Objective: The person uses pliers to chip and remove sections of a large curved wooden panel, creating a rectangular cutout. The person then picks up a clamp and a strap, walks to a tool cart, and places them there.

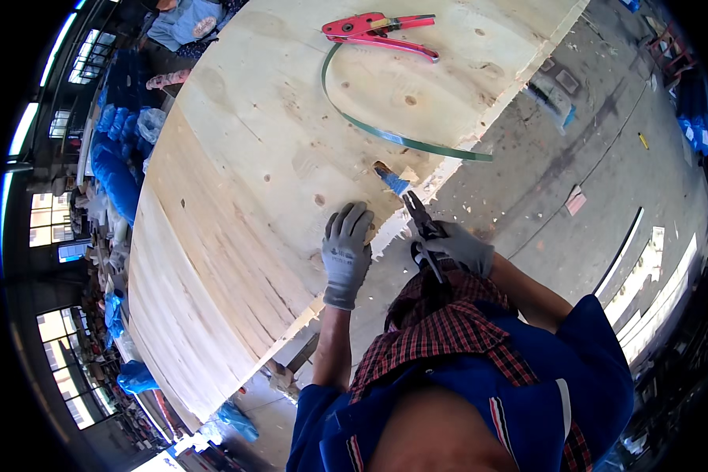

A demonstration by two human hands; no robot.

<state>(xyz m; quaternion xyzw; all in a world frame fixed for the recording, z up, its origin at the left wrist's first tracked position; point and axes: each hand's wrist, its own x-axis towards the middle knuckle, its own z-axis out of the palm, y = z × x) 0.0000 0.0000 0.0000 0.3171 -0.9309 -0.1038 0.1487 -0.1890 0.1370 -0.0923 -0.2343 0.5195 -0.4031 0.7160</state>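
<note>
My left hand (346, 250), in a grey glove, lies flat near the ragged edge of a large plywood panel (259, 165). In my gloved right hand (466, 250) are dark pliers (422, 222), their jaws pointing at the panel's edge. Just beyond the jaw tips, blue material (392, 179) shows in a small broken hole in the wood; whether the jaws touch it I cannot tell. Farther off on the panel lies a red strapping tool (362, 30) with its handles spread. A green strap (385, 135) curves from beneath it out past the panel's edge.
Wood splinters and scraps lie on the concrete floor (543, 189) to the right. Blue plastic-wrapped bundles (114, 173) stand at the left. A person in light blue clothing (185, 25) is at the far left corner. A long dark strip (620, 250) lies on the floor.
</note>
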